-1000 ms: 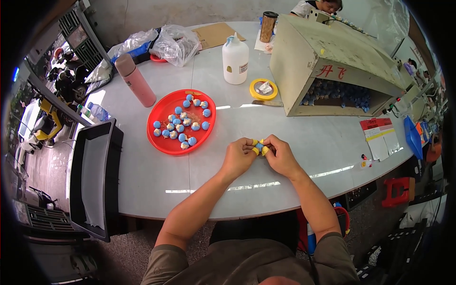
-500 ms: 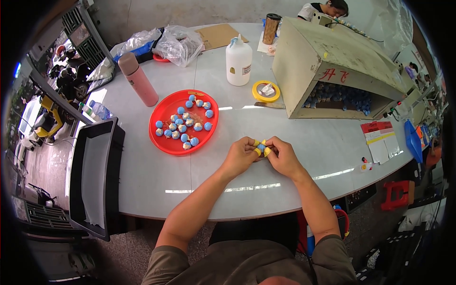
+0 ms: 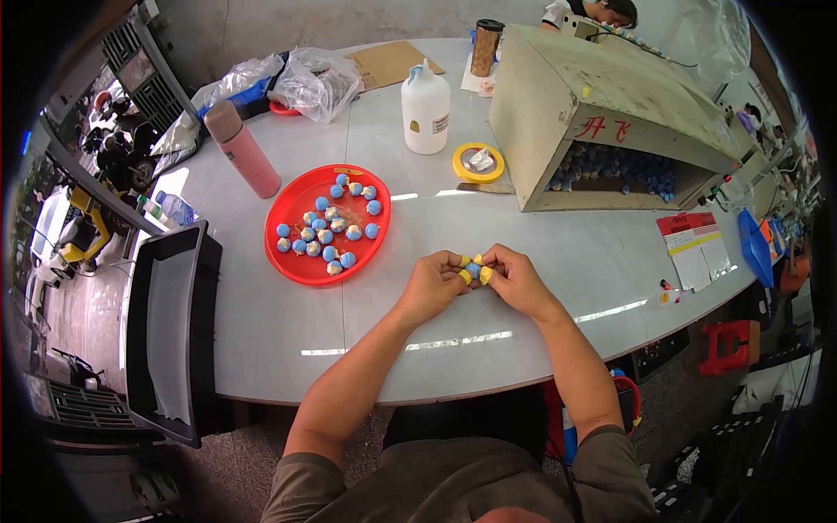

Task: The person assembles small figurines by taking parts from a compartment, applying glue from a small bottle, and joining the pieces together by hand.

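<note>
Between my fingertips, above the near middle of the table, is a small blue ball (image 3: 473,271). From one side my left hand (image 3: 432,288) pinches it, and from the other my right hand (image 3: 521,283) does the same. Yellow covers are on the thumb and finger tips of both hands, and they hide part of the ball. To the left of my hands lies a round red tray (image 3: 384,235) holding several blue balls with cream-coloured patches (image 3: 348,260).
A black bin (image 3: 209,322) stands at the left edge. Behind the tray are a pink bottle (image 3: 247,155) and plastic bags (image 3: 318,83). Farther off stand a white jug (image 3: 425,113), a yellow tape roll (image 3: 479,162) and a beige metal box (image 3: 610,83) with blue pieces inside. Another person sits beyond.
The whole view has shifted slightly, so the table's things appear a little farther left. Both hands keep the ball pinched, and a little more of it shows between the fingertips.
</note>
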